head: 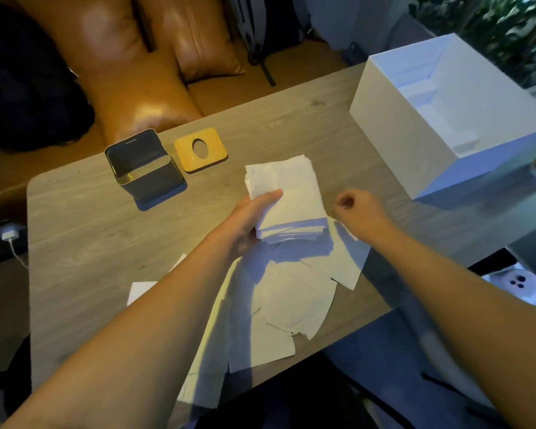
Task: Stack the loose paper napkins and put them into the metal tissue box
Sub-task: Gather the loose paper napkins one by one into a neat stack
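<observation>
Two bare forearms reach in from the bottom edge over a grey-brown wood-grain table, and beneath them lie the loose white paper napkins, spread flat and overlapping near the table's front edge, one corner hanging just past it. Above that scatter the left hand grips a thick stack of white folded napkins from its left side, thumb laid across the top sheet and fingers curled underneath, so the stack sits lifted off the loose sheets. Just right of the stack, apart from it, the right hand hovers with its fingers curled in toward the thumb; whether it pinches the edge of a napkin below cannot be told, as that spot is blurred. Farther back on the left stands the dark rectangular metal tissue box, open at the top with its inside bare and shiny, well apart from the stack. Just beside it on the right lies a yellow wooden lid with an oval hole, flat on the table. At the table's far right corner sits a large white open cardboard box. Behind the table is a tan leather sofa with a matching cushion, and at the left edge a white charger plug with its cable.
</observation>
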